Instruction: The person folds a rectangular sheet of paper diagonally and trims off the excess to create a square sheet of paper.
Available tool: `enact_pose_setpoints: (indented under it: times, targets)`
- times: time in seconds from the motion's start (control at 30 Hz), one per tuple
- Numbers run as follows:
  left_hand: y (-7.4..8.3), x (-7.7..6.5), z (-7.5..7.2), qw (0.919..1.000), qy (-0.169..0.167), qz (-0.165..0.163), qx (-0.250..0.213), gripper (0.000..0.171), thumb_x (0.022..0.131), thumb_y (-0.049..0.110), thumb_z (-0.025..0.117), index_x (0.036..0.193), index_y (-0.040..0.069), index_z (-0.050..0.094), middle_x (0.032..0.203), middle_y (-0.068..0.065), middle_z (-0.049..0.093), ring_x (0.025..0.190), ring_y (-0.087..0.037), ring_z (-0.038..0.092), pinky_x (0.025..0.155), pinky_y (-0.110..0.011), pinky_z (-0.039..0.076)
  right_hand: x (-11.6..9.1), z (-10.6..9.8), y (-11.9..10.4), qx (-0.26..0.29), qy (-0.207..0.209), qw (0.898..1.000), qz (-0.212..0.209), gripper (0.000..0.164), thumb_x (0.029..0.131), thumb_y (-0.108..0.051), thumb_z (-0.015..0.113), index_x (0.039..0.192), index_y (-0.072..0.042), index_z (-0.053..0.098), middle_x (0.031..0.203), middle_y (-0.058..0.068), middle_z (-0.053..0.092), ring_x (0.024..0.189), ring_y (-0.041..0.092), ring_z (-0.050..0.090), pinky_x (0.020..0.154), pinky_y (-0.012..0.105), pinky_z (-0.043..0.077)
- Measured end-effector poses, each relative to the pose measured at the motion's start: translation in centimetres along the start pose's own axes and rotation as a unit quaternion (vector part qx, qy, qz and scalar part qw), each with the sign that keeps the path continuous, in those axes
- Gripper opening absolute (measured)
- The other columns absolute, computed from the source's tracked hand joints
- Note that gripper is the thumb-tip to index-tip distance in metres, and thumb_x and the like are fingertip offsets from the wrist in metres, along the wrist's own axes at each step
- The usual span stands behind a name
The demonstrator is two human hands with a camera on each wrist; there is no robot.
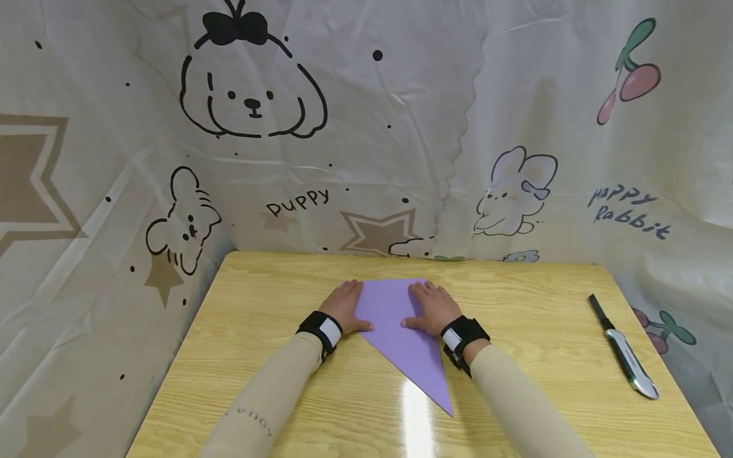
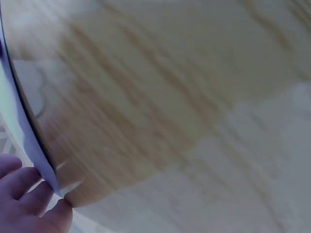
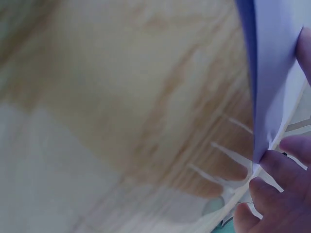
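Note:
A sheet of purple paper [image 1: 392, 318] lies on the wooden table, its far edge straight and its near end narrowing to a point towards the lower right. My left hand [image 1: 346, 308] rests on its left edge, fingers pointing away and thumb spread inward over the paper. Across from it, my right hand [image 1: 432, 310] lies on the right edge, with the thumb also reaching inward. In the left wrist view the fingertips [image 2: 60, 206] are right at the paper's edge. Two paper layers show beside the right fingers [image 3: 279, 170] in the right wrist view, standing slightly apart.
A knife [image 1: 624, 353] with a dark blade and a black and silver handle lies near the right edge of the wooden table [image 1: 258, 292]. Behind and beside the table hangs a pale cloth [image 1: 401, 159] printed with cartoon animals and stars.

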State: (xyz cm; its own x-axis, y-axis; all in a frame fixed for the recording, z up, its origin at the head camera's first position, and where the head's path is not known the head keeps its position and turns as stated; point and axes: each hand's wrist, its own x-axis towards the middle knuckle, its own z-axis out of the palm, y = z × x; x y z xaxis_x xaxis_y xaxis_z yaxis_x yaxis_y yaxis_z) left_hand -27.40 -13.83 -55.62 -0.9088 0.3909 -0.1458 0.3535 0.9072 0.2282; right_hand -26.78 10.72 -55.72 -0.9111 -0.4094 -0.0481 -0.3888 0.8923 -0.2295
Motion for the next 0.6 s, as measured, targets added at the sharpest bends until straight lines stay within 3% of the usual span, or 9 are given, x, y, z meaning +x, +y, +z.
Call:
enact_pose_setpoints:
  times: [0.37,0.5,0.6]
  targets:
    - [0.8,-0.3,-0.5,0.9995,0.032,0.005,-0.003,0.105,0.061,0.056,0.072,0.139,0.004,0.025,0.138,-0.015,0.035,0.126,-0.029,0.033,0.104,-0.037,0.024,-0.1,-0.2,-0.2,0.005,0.018,1.000,0.005,0.086,0.067,-0.057,0.066,0.133,-0.009,0.039,0.133,0.012,0.043,0.127,0.031,0.031,0.104,0.047,0.021]
    - [1.2,-0.4,-0.3,0.9982,0.060,0.007,-0.010,0.101,0.061,0.051,0.074,0.138,0.005,0.028,0.130,-0.013,0.045,0.117,-0.029,0.043,0.097,-0.039,0.034,-0.2,-0.2,-0.5,0.028,0.038,0.999,0.006,0.083,0.067,-0.051,0.071,0.133,-0.010,0.041,0.128,0.011,0.049,0.121,0.029,0.041,0.100,0.043,0.029]
    - [1.5,-0.4,0.0,0.9965,0.079,-0.008,-0.028,0.096,0.062,0.047,0.076,0.136,0.005,0.032,0.124,-0.014,0.050,0.109,-0.029,0.048,0.089,-0.041,0.040,-0.2,-0.1,-0.7,0.049,0.052,0.997,0.011,0.081,0.066,-0.047,0.073,0.131,-0.009,0.043,0.123,0.011,0.052,0.113,0.028,0.047,0.093,0.042,0.037]
